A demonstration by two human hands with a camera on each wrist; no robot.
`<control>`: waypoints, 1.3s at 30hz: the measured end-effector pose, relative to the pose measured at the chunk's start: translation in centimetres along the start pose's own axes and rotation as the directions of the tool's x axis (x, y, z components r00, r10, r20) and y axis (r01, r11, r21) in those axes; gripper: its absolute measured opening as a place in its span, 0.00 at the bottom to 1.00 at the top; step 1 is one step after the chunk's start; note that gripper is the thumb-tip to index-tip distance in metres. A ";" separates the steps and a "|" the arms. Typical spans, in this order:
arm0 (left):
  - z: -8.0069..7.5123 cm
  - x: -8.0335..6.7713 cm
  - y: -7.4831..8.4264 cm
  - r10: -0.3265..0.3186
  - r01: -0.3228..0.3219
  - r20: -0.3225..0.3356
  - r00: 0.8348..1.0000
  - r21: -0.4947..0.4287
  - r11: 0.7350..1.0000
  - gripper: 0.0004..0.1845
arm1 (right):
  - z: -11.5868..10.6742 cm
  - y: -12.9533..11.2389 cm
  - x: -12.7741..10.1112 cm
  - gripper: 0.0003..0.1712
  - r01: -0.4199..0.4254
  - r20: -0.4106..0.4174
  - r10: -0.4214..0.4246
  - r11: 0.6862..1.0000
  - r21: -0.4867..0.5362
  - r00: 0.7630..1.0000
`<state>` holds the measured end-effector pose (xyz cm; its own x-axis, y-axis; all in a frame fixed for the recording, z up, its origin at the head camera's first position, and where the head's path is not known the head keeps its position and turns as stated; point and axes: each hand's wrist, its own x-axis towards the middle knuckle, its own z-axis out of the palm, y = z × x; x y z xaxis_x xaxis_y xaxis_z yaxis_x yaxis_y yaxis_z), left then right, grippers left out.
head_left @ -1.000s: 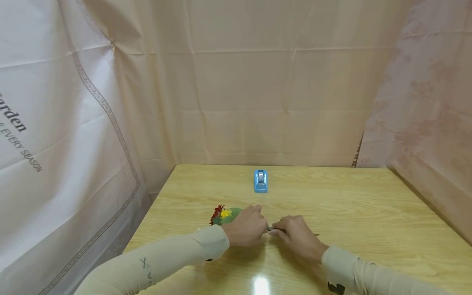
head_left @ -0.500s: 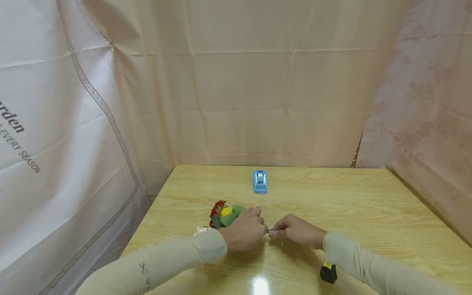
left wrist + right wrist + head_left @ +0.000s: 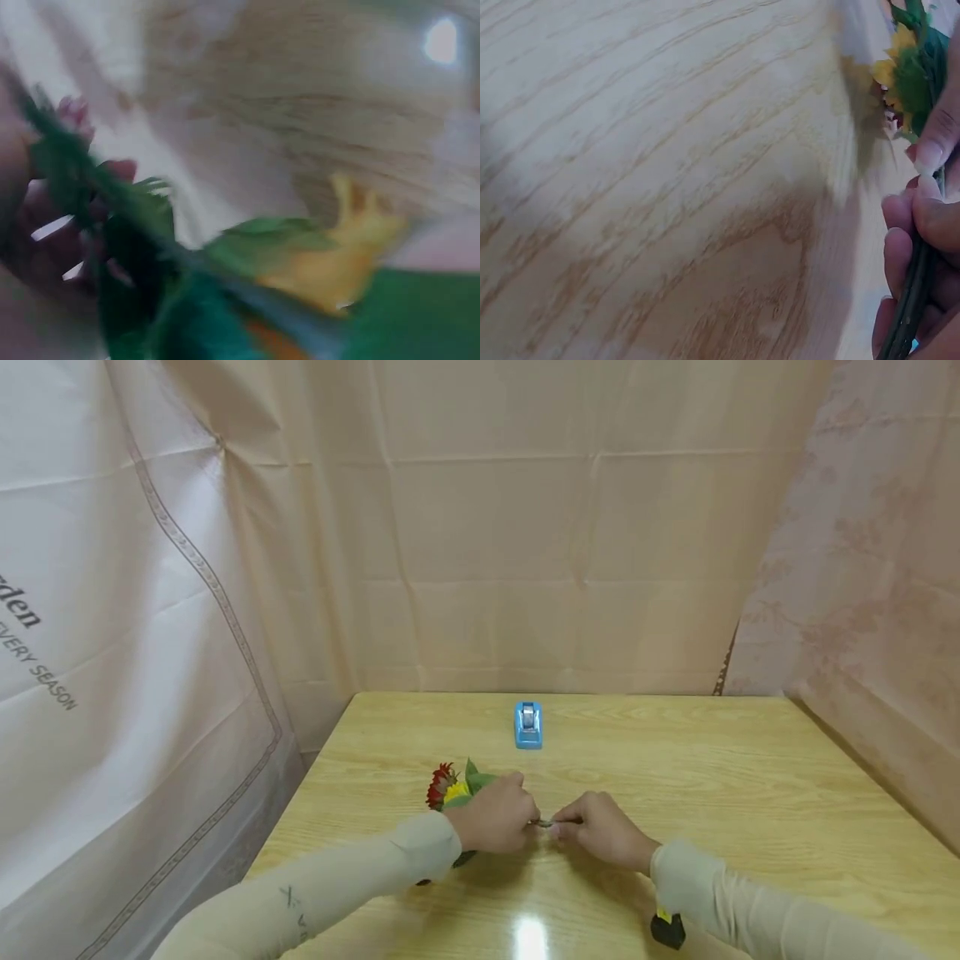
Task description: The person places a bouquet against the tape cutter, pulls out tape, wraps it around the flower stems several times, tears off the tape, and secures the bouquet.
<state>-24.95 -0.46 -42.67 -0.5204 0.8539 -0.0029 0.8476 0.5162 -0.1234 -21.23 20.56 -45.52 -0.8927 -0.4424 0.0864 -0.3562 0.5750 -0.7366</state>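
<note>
A bouquet of artificial-looking flowers lies sideways in my left hand (image 3: pixel 495 814), which grips its stems just below the leaves. A red flower (image 3: pixel 440 785), a yellow flower (image 3: pixel 456 792) and green leaves (image 3: pixel 477 778) stick out to the left of that hand. My right hand (image 3: pixel 606 832) pinches the stems close to the left fingertips. In the right wrist view the dark green stems (image 3: pixel 913 304) run down between the right thumb and fingers, with the left thumb (image 3: pixel 939 142) right above. Blurred leaves and a yellow flower (image 3: pixel 330 259) cross the left wrist view.
A blue tape dispenser (image 3: pixel 528 727) stands on the wooden table (image 3: pixel 712 760) beyond the hands. A small black and yellow object (image 3: pixel 667 929) shows under the right cuff. Cloth curtains (image 3: pixel 480 527) hang behind the table and along both sides.
The bouquet has turned in my hands: a leaf now points up, and a pale flower seen half a second ago is hidden. My right hand has turned while staying at the stems.
</note>
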 end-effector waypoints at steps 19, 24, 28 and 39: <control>-0.7 0.5 -0.4 -0.178 0.228 0.147 0.973 -0.499 0.836 0.05 | 0.6 -0.3 -0.2 0.05 0.079 -0.082 -0.088 0.992 -0.099 0.993; -0.6 0.0 0.3 -0.155 0.155 0.017 0.988 -0.247 0.957 0.06 | 0.7 -0.2 0.0 0.05 0.046 -0.076 -0.052 0.996 -0.076 0.996; -0.3 -0.2 0.7 -0.132 0.128 -0.055 0.990 -0.070 0.989 0.10 | 0.3 -0.6 0.2 0.12 -0.020 -0.034 0.019 0.999 -0.046 0.999; -0.2 -0.6 1.3 -0.123 0.125 -0.082 0.989 0.029 0.992 0.09 | -0.6 -0.9 0.4 0.15 -0.235 0.168 0.211 0.963 0.134 0.963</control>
<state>-23.50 -0.27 -42.68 -0.6102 0.7867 0.0937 0.7722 0.6170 -0.1514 -21.41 20.28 -44.37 -0.8885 -0.4200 -0.1851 -0.0966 0.5654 -0.8191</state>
